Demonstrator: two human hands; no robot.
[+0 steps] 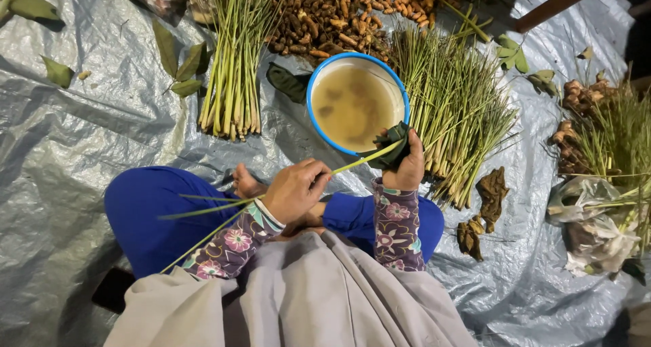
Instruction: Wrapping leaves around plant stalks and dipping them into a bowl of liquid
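Observation:
I sit cross-legged on a grey plastic sheet [74, 150]. My left hand [295, 188] pinches a long green lemongrass stalk [217, 215] whose thin leaves trail down to the left over my blue trouser leg. The stalk's pale end reaches to my right hand [405, 167], which grips a folded bundle of dark green leaves [392, 147]. Just beyond both hands stands a blue-rimmed bowl [310, 96] of murky brown water.
A bundle of lemongrass [234, 62] lies at upper centre-left, a larger spread [451, 103] to the right of the bowl. A heap of brown roots [336, 15] sits behind. Loose green leaves [180, 66], dried brown leaves [489, 194] and plastic-wrapped stalks [597, 218] lie around.

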